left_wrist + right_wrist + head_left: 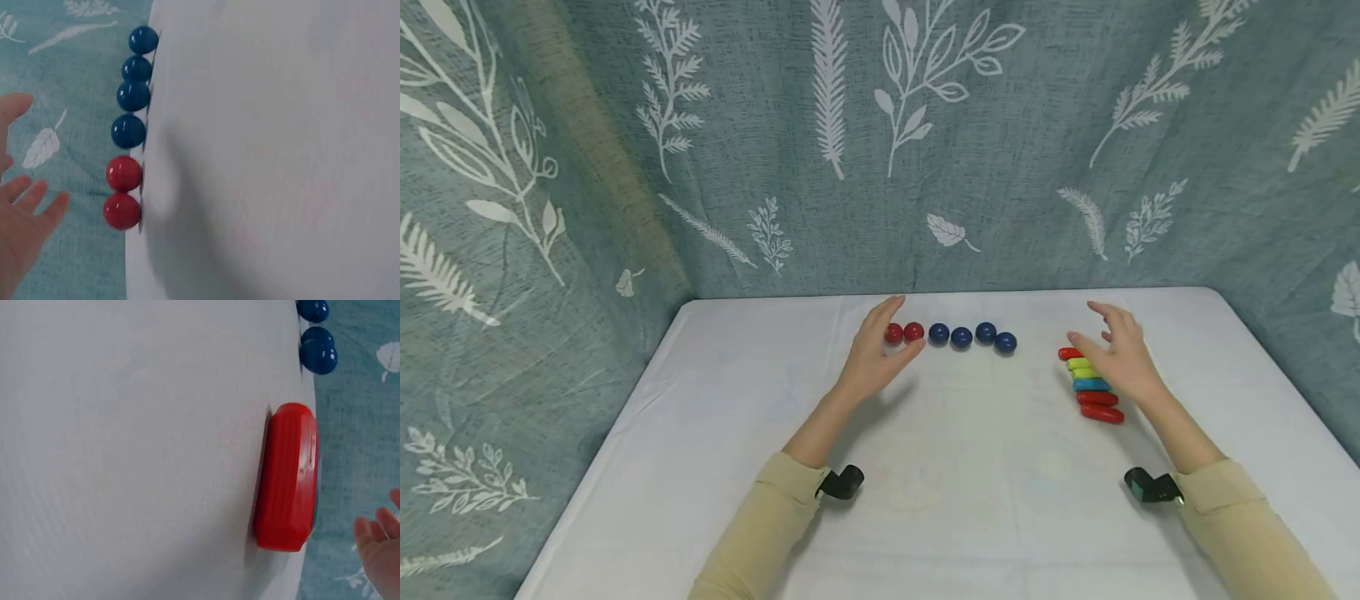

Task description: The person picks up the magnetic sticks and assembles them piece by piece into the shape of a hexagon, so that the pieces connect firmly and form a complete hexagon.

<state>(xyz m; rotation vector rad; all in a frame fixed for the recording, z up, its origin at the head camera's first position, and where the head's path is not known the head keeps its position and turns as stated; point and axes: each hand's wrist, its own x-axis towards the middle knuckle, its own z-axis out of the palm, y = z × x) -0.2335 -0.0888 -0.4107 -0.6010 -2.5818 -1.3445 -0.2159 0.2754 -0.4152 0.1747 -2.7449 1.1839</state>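
My left hand [874, 358] hovers by two glossy red balls [913, 332], thumb and fingers spread, holding nothing. To the right of these, several dark blue balls [961, 337] carry on the slightly uneven row. In the left wrist view, the fingers [25, 219] stand apart from the red balls [123, 211]. Over a column of short rounded sticks, red [1102, 413], blue [1092, 385] and yellow-green, my right hand [1120, 354] is held with parted fingers and nothing gripped. It partly hides the upper sticks. One red stick [287, 478] looks ridged in the right wrist view.
A white cloth [955, 500] covers the table, whose far edge lies just behind the balls. Teal curtains [865, 225] with white leaf prints hang behind and along the left side. Black wrist cameras [842, 482] jut inward from both sleeves.
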